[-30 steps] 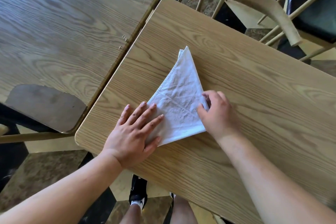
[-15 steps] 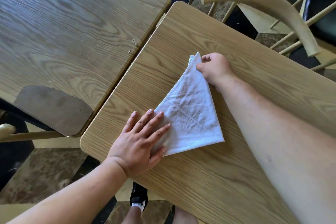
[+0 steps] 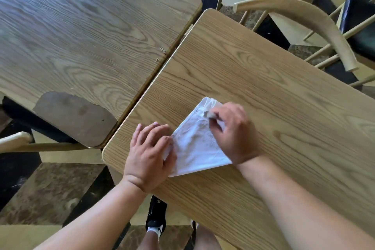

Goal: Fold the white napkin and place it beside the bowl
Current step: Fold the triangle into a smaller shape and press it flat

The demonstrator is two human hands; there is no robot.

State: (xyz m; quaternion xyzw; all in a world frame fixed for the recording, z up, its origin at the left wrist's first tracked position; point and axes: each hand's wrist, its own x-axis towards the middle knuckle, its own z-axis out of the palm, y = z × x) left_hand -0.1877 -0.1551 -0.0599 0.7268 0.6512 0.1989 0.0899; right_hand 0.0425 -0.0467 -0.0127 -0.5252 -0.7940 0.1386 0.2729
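**Two hands on the napkin**

Two hands work a white napkin (image 3: 194, 148) that lies on the right-hand table (image 3: 274, 97), close to its near-left corner. The cloth is folded into a rough triangle; its far tip is curled over into a soft roll, and its broad base runs along the side nearest the person.

The left hand (image 3: 150, 154) rests palm down on the napkin's left corner, fingers curled and together, pressing the cloth to the wood; I cannot tell whether any fabric is pinched beneath them. The right hand (image 3: 233, 132) covers the right side of the cloth, and its fingers (image 3: 215, 115) are bent over the folded-back top layer near the curled tip, grasping it. Motion blur softens that spot, so the exact pinch is unclear.

A second table (image 3: 81, 36) stands just beside the first on the left, a narrow gap between their edges. A chair (image 3: 304, 18) with a curved wooden back stands past the far-right edge. Below the near edge, a black shoe (image 3: 156, 215) shows on the checkered floor (image 3: 50, 189).
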